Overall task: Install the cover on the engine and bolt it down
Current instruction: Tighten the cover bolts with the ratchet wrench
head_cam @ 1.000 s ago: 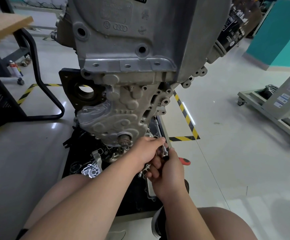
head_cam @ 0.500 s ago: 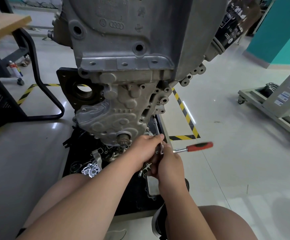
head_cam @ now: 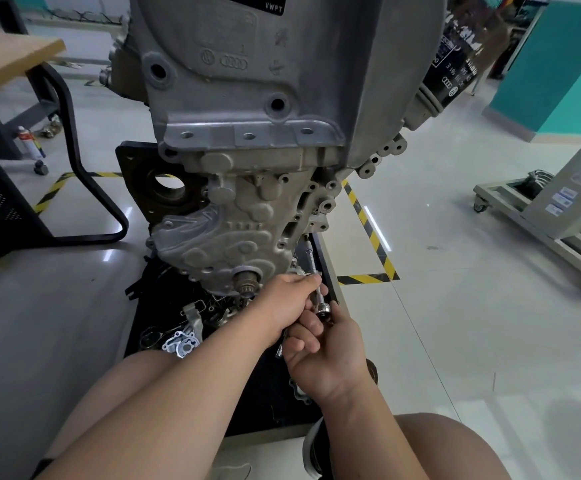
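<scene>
At 5 o'clock on the cover [head_cam: 226, 233], low on the engine [head_cam: 282, 81] front, working at a rim hole; bolt itself too small to make out. Seated against the engine, by the look of it, with open holes along the right edge at 3 o'clock. Reaching from that corner down toward 6 o'clock, a slim steel extension bar [head_cam: 311, 265]. Pinched near its lower end by the left hand [head_cam: 287, 301], thumb and fingertips closed round the shaft. Gripped just below by the right hand [head_cam: 330, 355], fingers curled round the ratchet head [head_cam: 324, 308]; cannot tell where the handle points.

Probably cast aluminium, so stiff, fairly heavy, unwilling to flex, yet brittle at the thin ears and apt to crack under uneven clamping. Best taken by the thick outer rim, never by the toothed stub [head_cam: 246, 281] jutting from the lower edge at 6 o'clock. Better drawn down a little at each hole, crosswise. Smooth and likely oily along the bar, so prone to slip or tilt; steady close to the socket and keep in line with the hole. Below, at 7 o'clock on the black mat [head_cam: 268, 393], loose metal parts [head_cam: 181, 344].
</scene>
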Action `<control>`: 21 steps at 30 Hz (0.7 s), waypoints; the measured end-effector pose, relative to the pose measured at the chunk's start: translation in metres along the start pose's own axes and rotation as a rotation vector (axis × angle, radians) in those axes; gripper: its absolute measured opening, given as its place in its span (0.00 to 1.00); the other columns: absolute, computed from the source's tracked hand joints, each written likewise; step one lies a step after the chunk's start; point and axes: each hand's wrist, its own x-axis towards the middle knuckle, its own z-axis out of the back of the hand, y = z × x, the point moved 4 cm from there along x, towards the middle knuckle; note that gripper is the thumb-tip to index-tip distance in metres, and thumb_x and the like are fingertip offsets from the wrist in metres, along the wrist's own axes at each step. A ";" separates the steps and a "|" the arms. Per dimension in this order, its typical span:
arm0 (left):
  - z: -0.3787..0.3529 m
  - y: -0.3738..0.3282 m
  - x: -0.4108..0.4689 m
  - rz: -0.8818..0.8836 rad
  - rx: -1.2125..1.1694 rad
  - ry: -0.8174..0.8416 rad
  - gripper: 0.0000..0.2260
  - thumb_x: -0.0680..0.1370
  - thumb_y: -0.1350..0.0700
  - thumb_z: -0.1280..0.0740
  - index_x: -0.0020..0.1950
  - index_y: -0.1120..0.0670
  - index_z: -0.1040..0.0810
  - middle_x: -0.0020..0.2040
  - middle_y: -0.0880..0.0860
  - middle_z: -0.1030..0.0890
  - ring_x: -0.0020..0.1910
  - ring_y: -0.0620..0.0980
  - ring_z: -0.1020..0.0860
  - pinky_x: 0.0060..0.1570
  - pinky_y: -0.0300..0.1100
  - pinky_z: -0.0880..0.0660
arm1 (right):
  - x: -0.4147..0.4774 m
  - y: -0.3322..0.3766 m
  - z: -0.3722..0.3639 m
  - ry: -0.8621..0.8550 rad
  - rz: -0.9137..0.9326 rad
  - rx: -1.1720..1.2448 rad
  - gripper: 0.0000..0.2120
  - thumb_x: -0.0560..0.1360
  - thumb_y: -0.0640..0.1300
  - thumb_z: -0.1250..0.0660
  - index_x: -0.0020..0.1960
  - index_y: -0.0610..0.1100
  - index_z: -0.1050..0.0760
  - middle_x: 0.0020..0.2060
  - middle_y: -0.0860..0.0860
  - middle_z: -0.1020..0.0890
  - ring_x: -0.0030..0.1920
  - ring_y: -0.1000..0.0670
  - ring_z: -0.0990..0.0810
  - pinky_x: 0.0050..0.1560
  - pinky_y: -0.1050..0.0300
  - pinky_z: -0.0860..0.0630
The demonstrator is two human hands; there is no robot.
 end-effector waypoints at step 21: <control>0.000 -0.003 0.005 -0.031 0.008 -0.069 0.11 0.76 0.49 0.32 0.42 0.56 0.17 0.32 0.50 0.20 0.30 0.47 0.27 0.34 0.37 0.32 | -0.002 0.029 0.007 -0.473 0.674 -1.320 0.17 0.81 0.55 0.47 0.51 0.42 0.29 0.39 0.49 0.20 0.39 0.47 0.21 0.41 0.50 0.25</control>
